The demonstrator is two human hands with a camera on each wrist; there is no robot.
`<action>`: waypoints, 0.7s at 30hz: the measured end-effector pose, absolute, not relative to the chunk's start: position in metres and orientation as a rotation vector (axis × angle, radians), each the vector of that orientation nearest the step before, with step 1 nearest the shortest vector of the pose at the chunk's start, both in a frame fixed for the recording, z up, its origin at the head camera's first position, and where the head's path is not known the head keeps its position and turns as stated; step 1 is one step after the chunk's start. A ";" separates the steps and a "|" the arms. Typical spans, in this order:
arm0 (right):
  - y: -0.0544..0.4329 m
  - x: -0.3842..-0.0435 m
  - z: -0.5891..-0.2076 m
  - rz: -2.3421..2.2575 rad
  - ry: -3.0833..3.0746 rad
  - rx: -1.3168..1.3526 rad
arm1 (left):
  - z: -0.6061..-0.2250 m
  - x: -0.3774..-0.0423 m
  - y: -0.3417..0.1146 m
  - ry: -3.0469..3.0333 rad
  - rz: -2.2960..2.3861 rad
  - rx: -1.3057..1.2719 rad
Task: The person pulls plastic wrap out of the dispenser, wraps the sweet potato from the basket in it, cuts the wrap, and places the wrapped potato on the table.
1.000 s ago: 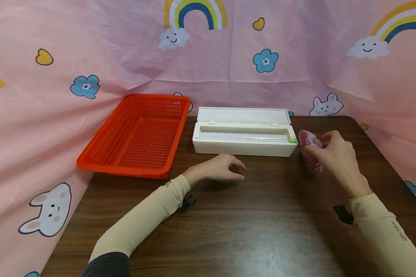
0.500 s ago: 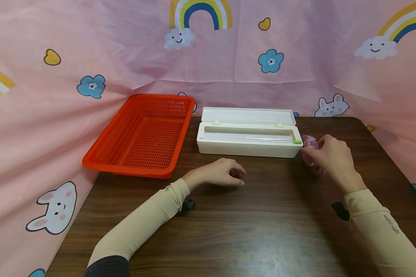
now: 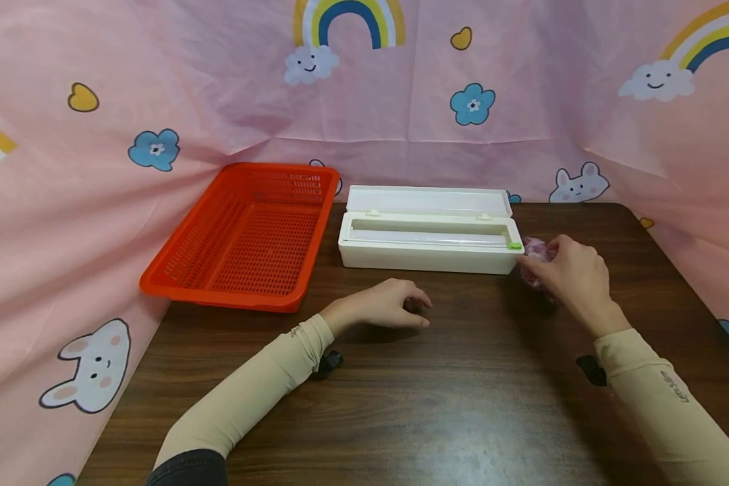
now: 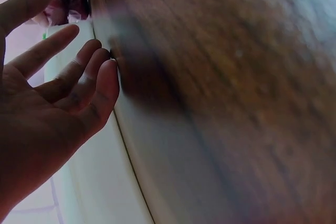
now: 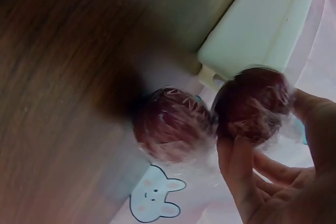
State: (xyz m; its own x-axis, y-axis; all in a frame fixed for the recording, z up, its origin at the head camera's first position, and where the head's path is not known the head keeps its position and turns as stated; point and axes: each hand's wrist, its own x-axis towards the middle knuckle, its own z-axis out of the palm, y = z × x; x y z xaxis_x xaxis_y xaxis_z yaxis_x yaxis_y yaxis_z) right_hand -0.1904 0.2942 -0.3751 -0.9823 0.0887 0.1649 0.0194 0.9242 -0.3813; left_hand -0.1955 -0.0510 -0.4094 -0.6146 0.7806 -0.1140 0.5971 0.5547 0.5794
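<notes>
My right hand (image 3: 574,280) pinches one of two dark red, round things (image 3: 537,255) wrapped in clear film, just off the right end of a white cling film box (image 3: 428,260). In the right wrist view, the thumb and fingers hold the upper wrapped ball (image 5: 254,103); a second wrapped ball (image 5: 170,124) sits against it, nearer the table. Whether one film joins both I cannot tell. My left hand (image 3: 391,304) hovers over the table in front of the box, fingers loosely bent, holding nothing; the left wrist view shows its bare palm (image 4: 47,114).
The box stands with its lid (image 3: 428,200) raised, a film roll (image 3: 425,237) inside and a green slider (image 3: 514,246) at the right end. An orange-red plastic basket (image 3: 294,297) stands at the left. Behind the brown table (image 3: 437,412) hangs a pink patterned cloth (image 3: 219,67).
My right hand has moved down and slightly left, bringing the wrapped balls nearer the box's right end. My left hand has barely moved. The head view has shifted a little.
</notes>
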 end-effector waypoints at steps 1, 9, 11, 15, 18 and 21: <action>0.294 -0.191 -0.376 0.577 -2.902 -0.098 | -0.410 -0.196 -0.051 2.434 0.710 1.128; 0.288 -0.191 -0.379 0.512 -2.888 -0.091 | -0.410 -0.196 -0.052 2.434 0.716 1.132; 0.285 -0.190 -0.381 0.475 -2.887 -0.060 | -0.410 -0.196 -0.052 2.436 0.722 1.128; 0.281 -0.189 -0.387 0.404 -2.883 -0.007 | -0.410 -0.195 -0.053 2.440 0.721 1.122; 0.280 -0.188 -0.393 0.384 -2.890 0.022 | -0.410 -0.194 -0.054 2.436 0.720 1.120; 0.279 -0.188 -0.397 0.362 -2.893 0.037 | -0.410 -0.193 -0.055 2.432 0.723 1.118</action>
State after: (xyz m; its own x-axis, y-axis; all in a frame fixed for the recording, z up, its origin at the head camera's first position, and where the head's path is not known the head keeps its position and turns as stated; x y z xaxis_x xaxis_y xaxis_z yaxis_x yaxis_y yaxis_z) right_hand -0.1881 0.2785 -0.3971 -0.9743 0.0031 0.2253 -0.0525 0.9693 -0.2401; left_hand -0.1931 -0.0549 -0.4096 -0.6183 0.7778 -0.1131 0.5898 0.5542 0.5873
